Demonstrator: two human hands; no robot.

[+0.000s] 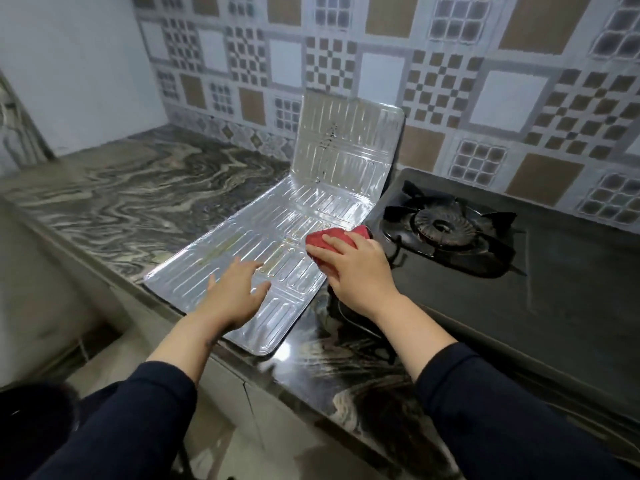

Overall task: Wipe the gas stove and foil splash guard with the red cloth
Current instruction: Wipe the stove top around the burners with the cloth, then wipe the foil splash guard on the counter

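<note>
The foil splash guard lies on the marble counter, one panel flat and the far panel bent up against the tiled wall. My left hand rests flat on the near part of the flat panel, fingers spread. My right hand presses the red cloth onto the panel's right edge, beside the stove. The black gas stove sits to the right, its burner and pan support just past the cloth.
The dark swirled marble counter stretches to the left. A patterned tile wall runs behind guard and stove. The counter's front edge drops to the floor below my forearms. A black hose lies under my right wrist.
</note>
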